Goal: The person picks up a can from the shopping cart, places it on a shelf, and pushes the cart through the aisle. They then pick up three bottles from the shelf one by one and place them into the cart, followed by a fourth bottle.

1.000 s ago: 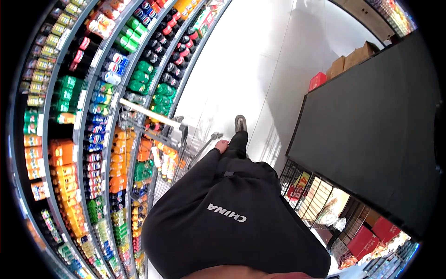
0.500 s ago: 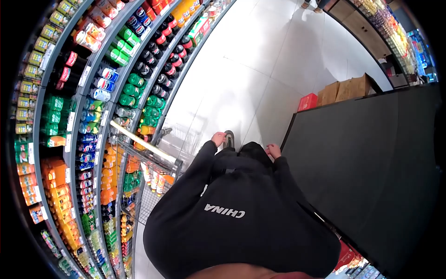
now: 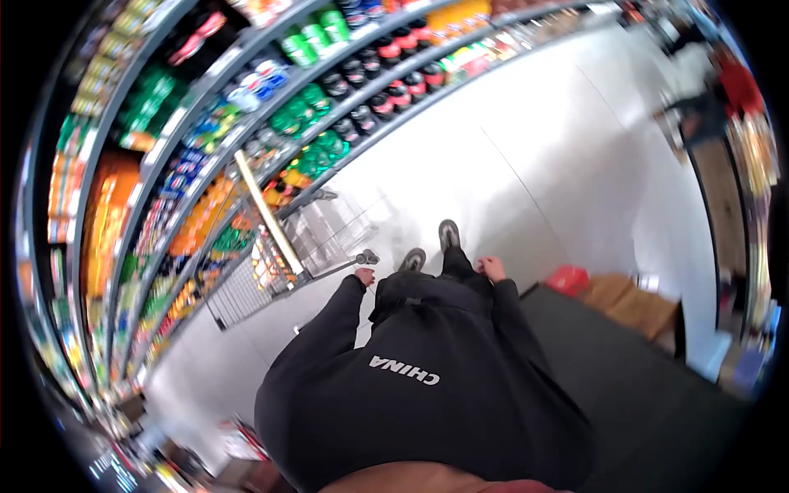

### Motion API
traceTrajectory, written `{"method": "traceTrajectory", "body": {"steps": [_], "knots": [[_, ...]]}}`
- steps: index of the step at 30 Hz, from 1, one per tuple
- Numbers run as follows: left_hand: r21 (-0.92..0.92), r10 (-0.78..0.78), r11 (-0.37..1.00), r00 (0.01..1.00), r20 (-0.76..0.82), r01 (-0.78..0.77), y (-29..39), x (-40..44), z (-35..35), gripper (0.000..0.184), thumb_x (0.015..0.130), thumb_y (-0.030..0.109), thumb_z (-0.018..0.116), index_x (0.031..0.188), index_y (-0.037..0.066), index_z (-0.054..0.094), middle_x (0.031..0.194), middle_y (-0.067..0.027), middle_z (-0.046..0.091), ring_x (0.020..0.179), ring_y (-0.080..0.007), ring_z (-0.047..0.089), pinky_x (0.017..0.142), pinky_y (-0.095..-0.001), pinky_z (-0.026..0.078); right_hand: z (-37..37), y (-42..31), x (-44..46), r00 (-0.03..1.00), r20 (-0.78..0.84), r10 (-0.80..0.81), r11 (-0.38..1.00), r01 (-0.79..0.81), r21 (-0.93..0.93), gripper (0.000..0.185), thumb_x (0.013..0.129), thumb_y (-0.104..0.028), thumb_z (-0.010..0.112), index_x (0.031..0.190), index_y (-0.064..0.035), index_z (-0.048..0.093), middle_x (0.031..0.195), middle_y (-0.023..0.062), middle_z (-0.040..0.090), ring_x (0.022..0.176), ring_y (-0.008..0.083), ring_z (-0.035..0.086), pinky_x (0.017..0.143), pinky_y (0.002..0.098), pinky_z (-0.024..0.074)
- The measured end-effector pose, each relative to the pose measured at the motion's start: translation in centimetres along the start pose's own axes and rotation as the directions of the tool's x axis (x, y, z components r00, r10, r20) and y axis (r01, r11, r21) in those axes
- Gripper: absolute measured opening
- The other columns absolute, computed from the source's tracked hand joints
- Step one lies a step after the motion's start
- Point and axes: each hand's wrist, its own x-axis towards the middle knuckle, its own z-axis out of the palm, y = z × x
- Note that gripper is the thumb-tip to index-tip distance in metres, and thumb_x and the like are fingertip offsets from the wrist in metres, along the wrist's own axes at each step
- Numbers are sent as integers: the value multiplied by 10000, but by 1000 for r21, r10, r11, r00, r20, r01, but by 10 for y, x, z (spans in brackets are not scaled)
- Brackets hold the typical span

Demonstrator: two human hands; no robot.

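Note:
My left hand [image 3: 366, 278] hangs beside my left hip, with its fingers loosely bent and nothing seen in it. Close by is the caster [image 3: 367, 257] of a wire shopping cart [image 3: 246, 287], which stands to my left; my hand does not touch its pale handle bar [image 3: 267, 212]. Several small packages [image 3: 267, 261] sit inside the cart, too blurred to name. On the other side, my right hand [image 3: 491, 269] is held near my thigh, its fingers loosely curled and apart, holding nothing visible. Both my shoes [image 3: 449, 235] show on the floor.
Curved shelves [image 3: 329, 45] of bottled and canned drinks run along the left and far side. A dark flat-topped stand [image 3: 625, 394] is at my right, with a cardboard box [image 3: 629, 304] and a red item [image 3: 567, 280] behind it. Another person [image 3: 699, 107] is at the far right.
My view has turned to the right, so the shelves sweep across the top. One foot has stepped forward. The cart now lies farther from my left arm, and the dark stand sits lower.

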Motion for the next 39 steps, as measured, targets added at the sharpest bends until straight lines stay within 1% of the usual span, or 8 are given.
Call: {"method": "traceTrajectory", "body": {"steps": [2, 5, 8, 13, 26, 28, 29, 39], "knots": [[-256, 145, 964, 942, 302, -67, -3, 13, 23, 372, 989, 291, 535, 1290, 80, 599, 997, -167, 688, 770, -307, 671, 630, -451, 534, -37, -12, 10, 999, 2, 45, 998, -45, -31, 253, 948, -224, 581, 969, 6, 685, 756, 129, 688, 596, 211, 667, 531, 334, 542], [92, 189, 980, 974, -127, -178, 43, -13, 122, 357, 942, 277, 584, 1130, -8, 692, 1012, -150, 739, 913, -240, 716, 856, -351, 555, -85, -13, 33, 983, 78, 166, 967, -147, -206, 279, 939, -231, 577, 1057, 2, 674, 799, 153, 709, 611, 233, 692, 531, 377, 577], [422, 396, 846, 914, -87, -326, 101, -50, 167, 285, 912, 285, 599, 1110, 125, 728, 1032, -102, 734, 969, -226, 694, 870, -363, 544, -122, -11, 56, 934, 156, 321, 903, -252, -348, 291, 952, -169, 502, 1118, 14, 657, 829, 198, 707, 646, 304, 706, 535, 426, 578], [-21, 306, 950, 942, -135, -312, 146, -59, 194, 277, 943, 250, 563, 1063, 56, 719, 939, -107, 739, 839, -206, 713, 784, -355, 555, -134, -38, 95, 893, 71, 444, 824, -376, -424, 314, 949, -148, 495, 1175, 30, 620, 907, 250, 701, 706, 370, 710, 560, 489, 576], [-68, 185, 978, 967, -175, -199, 145, -6, 164, 261, 984, 236, 555, 1116, 53, 685, 855, -67, 706, 719, -145, 662, 675, -314, 550, 10, -147, 141, 892, 337, 300, 888, -132, -441, 257, 990, -156, 482, 1125, 10, 624, 785, 170, 708, 563, 239, 674, 501, 339, 558], [-143, 211, 959, 954, -212, -244, 150, 15, 145, 271, 965, 281, 559, 1078, 89, 714, 829, -64, 725, 672, -159, 682, 660, -322, 551, 24, -140, 155, 878, 387, 281, 824, -14, -566, 293, 976, -186, 521, 1122, 19, 670, 821, 166, 725, 651, 257, 696, 603, 363, 574], [-181, 222, 947, 947, -232, -266, 152, 23, 137, 278, 955, 304, 562, 1058, 107, 729, 815, -62, 735, 648, -166, 692, 652, -326, 551, 23, -127, 177, 832, 550, 78, 574, 413, -707, 358, 948, -277, 594, 1106, 18, 722, 909, 161, 750, 803, 277, 716, 737, 373, 568], [-106, 505, 723, 626, -595, -683, 272, -51, -3, 317, 959, 386, 607, 1126, 124, 666, 945, -71, 723, 889, -215, 684, 805, -355, 531, 99, -188, 316, 808, 564, 170, 598, 371, -711, 320, 909, -286, 654, 1015, -2, 755, 959, 144, 763, 862, 250, 717, 784, 384, 570]]}}
